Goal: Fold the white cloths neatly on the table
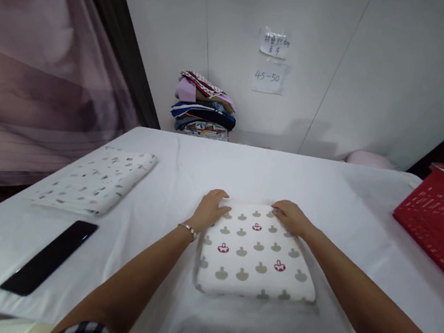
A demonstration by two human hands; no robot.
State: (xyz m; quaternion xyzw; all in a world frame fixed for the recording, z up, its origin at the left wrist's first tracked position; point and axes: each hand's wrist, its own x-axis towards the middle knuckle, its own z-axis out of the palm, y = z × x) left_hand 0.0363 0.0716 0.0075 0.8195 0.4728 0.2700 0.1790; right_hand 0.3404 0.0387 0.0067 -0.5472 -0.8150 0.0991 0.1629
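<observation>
A white tablecloth (251,253), folded into a thick, nearly square pad, lies flat on the table in front of me. Its print has grey mushroom-like shapes and a few red ones. At its far left corner is my left hand (211,209), with a bracelet at the wrist; the thumb rests on the top and the fingers curl round the far edge. My right hand (291,216) holds the far right corner in a similar way, its fingertips bent over the edge. The undersides of both corners are hidden.
A second folded cloth (98,179) with grey leaf-like marks lies on the white-covered table (287,175) at left, beyond a black phone-like slab (51,258). A red basket (442,217) stands at right. Stacked fabrics (204,106) rise behind the far edge, against the wall.
</observation>
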